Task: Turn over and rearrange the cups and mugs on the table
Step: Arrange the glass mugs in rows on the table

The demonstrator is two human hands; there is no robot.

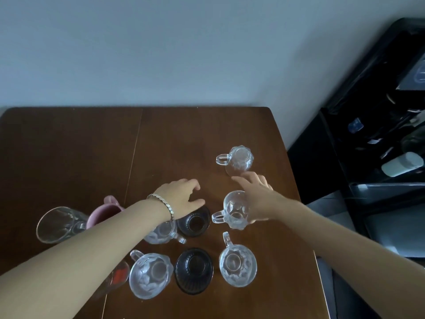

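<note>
Lower frame: three clear faceted glass cups (237, 264) and two dark ribbed glass cups (194, 270) crowd the brown wooden table (80, 146), so a sweeping forearm could topple one. Mid-frame, the left hand (181, 199) hovers spread and empty, while the right hand (257, 196) seemingly cradles a clear handled cup (234, 210). Just beyond its fingertips, centre right, stands another clear glass cup (239, 160), seemingly upturned.

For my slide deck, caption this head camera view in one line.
Two bare hands, left hand and right hand, reach over glass mugs and dark cups on a wooden table.
</note>
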